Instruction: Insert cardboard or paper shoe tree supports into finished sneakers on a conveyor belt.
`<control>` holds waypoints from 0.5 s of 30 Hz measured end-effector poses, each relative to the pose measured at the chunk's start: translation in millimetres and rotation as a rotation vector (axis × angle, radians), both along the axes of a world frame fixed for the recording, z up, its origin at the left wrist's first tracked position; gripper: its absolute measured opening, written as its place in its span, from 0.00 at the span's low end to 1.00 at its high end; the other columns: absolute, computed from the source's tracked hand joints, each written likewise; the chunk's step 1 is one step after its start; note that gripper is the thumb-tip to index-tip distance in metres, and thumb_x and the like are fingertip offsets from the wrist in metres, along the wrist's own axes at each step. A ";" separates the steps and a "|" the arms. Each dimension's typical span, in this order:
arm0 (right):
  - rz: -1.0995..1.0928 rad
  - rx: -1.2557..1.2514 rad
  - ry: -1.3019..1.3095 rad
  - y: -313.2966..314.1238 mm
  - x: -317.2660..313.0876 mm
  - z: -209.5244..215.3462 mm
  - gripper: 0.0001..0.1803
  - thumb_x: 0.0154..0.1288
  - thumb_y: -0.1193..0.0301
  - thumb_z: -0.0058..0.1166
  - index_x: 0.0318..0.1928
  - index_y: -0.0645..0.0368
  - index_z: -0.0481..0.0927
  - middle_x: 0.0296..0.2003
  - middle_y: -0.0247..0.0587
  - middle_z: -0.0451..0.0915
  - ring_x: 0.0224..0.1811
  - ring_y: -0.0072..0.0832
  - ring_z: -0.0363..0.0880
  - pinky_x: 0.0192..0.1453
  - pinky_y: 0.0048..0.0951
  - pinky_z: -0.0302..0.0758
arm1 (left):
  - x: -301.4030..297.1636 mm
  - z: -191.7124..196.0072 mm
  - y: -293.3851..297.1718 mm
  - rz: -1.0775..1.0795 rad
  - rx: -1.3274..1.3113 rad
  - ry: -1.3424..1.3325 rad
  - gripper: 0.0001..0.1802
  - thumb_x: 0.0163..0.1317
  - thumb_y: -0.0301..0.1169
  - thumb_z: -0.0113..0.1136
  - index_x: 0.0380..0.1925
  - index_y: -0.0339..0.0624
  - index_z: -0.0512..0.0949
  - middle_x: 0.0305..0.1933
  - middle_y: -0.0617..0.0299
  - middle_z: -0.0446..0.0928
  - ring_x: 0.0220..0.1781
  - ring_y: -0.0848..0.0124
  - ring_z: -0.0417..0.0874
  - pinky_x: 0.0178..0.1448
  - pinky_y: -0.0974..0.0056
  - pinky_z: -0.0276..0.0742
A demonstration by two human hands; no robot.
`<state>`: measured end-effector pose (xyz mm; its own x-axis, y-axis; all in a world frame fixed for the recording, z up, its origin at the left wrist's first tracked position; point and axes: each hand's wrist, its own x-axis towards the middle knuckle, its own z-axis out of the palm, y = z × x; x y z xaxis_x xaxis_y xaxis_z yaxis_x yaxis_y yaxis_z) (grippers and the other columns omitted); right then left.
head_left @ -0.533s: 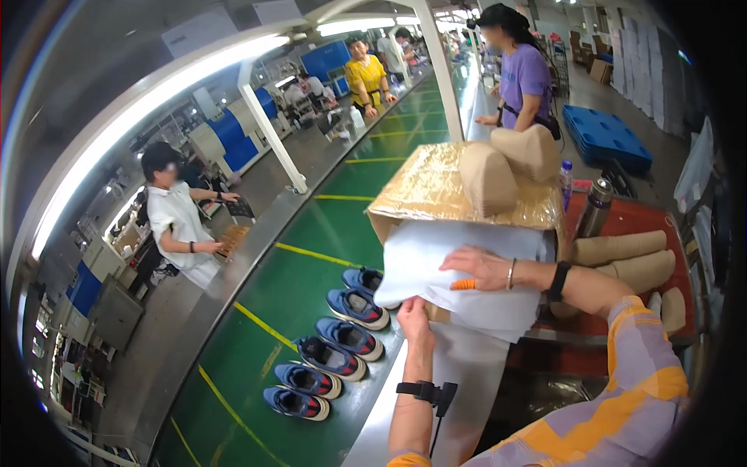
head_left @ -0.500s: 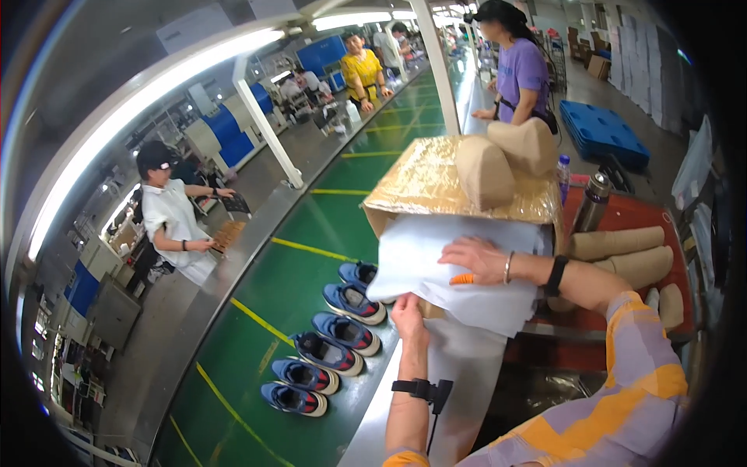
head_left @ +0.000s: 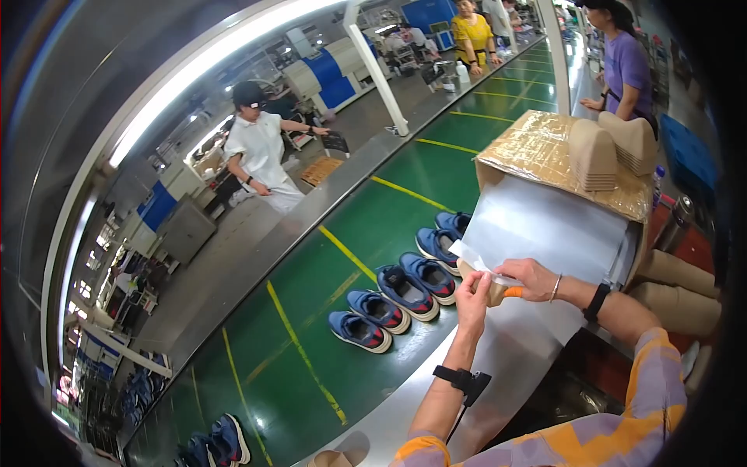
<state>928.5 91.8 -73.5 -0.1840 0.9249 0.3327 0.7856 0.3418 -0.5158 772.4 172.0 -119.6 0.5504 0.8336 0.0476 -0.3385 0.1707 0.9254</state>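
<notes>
My left hand (head_left: 471, 302) is closed on a tan moulded-paper shoe insert (head_left: 496, 293), in front of the carton. Close beside it, my right hand (head_left: 532, 279) pinches a strip of white tissue paper (head_left: 470, 255) lying against the insert; an orange cover wraps one finger. Fingers hide much of both items. Just beyond the hands, a stack of white paper sheets (head_left: 537, 214) lies inside the open-sided carton (head_left: 523, 140). Blue sneakers (head_left: 406, 293) with red and white trim stand in a row to the left of my hands.
Sneakers ride on a green conveyor (head_left: 311, 311) with yellow lines. Stacked tan inserts (head_left: 593, 156) sit on the carton. More nested inserts (head_left: 675, 307) and a metal flask (head_left: 678, 214) lie right. A person in white (head_left: 261, 148) stands across the conveyor; others work farther along.
My right hand has left the paper stack and come to my left hand. Both now hold a tan insert with tissue paper. The view has swung left, showing more sneakers at the lower left.
</notes>
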 end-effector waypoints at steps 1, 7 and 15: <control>0.020 0.011 0.004 6.4 -7.5 -4.8 0.27 0.49 0.65 0.66 0.48 0.64 0.74 0.36 0.46 0.76 0.38 0.41 0.77 0.44 0.36 0.73 | -12.6 1.2 6.6 0.006 0.060 0.115 0.10 0.62 0.30 0.58 0.41 0.37 0.76 0.37 0.67 0.75 0.39 0.80 0.74 0.46 0.73 0.69; -0.107 -0.095 1.080 35.0 -39.8 -15.3 0.13 0.60 0.78 0.57 0.47 0.63 0.77 0.39 0.32 0.80 0.41 0.18 0.77 0.48 0.22 0.74 | -61.4 14.5 2.1 0.390 0.272 0.078 0.36 0.58 0.20 0.55 0.65 0.40 0.52 0.51 0.51 0.72 0.50 0.65 0.76 0.55 0.64 0.71; 0.163 0.129 0.810 26.8 -132.9 26.2 0.19 0.64 0.67 0.54 0.54 0.60 0.75 0.49 0.42 0.74 0.52 0.30 0.72 0.57 0.28 0.69 | -82.4 7.3 -2.7 0.331 0.464 0.261 0.28 0.56 0.25 0.60 0.57 0.36 0.64 0.43 0.50 0.78 0.43 0.63 0.80 0.49 0.61 0.74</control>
<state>795.6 118.6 -47.3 0.0295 0.8530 0.5210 0.1239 0.5141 -0.8487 689.9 169.3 -112.3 0.3086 0.8865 0.3448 -0.0575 -0.3444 0.9370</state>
